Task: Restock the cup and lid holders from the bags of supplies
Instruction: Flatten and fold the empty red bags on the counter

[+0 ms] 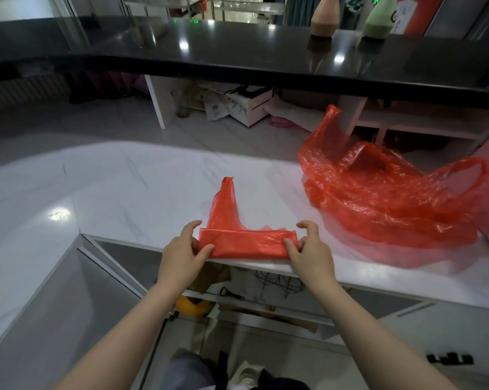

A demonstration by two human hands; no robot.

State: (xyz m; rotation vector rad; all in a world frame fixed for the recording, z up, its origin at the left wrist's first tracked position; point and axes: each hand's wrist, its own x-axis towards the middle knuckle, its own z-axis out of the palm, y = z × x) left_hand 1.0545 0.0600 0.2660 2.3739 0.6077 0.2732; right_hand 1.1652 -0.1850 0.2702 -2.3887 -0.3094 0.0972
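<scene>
pinching a folded red bag [247, 244], left hand [181, 253], right hand [308, 250]; no writing readable.

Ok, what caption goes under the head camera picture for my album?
Left hand and right hand fold a red bag at the white counter's edge; another red bag lies crumpled nearby.

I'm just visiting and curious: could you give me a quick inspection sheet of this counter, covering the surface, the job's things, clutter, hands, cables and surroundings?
Surface: white marble-look counter, glossy.
Job's things: folded red bag at the near edge, one handle sticking up; crumpled red bag to the right. Cups, lids, holders: nothing seen.
Clutter: nothing seen on the counter.
Hands: left hand and right hand pinch the folded bag's ends.
Cables: wires on the shelf below.
Surroundings: black bar top behind, with two bottle-shaped ornaments; boxes underneath.
</scene>
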